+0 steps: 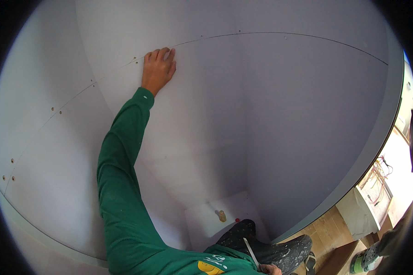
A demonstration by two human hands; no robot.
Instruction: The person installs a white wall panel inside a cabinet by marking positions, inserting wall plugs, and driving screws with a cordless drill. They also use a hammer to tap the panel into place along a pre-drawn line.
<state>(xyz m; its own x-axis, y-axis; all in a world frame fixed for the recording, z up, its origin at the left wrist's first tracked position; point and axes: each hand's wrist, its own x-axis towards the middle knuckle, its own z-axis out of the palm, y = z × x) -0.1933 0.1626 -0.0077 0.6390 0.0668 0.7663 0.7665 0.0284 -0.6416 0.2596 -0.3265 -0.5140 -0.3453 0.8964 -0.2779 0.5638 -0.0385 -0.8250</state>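
Note:
My left hand [158,71], in a green sleeve, reaches up to a pale panel wall [192,101] of the cabinet around me. Its bent fingers rest at a thin dark line across the panel, with the thumb apart; I see nothing held there. Small drilled holes [136,60] sit beside the line, left of the fingers. Low at the bottom edge, my right hand [271,269] is only partly in view. It is closed on a thin, light flat strip [250,251], slanting up over my dark, paint-spotted trousers [280,252]; its exact kind is unclear.
A small tan cylinder [222,216] and a small red object [237,220] lie on the cabinet's bottom. The cabinet's front edge [371,151] curves along the right. Beyond it are tangled wires [378,178], a wood-look floor [323,231] and another person's grey shoe [367,257].

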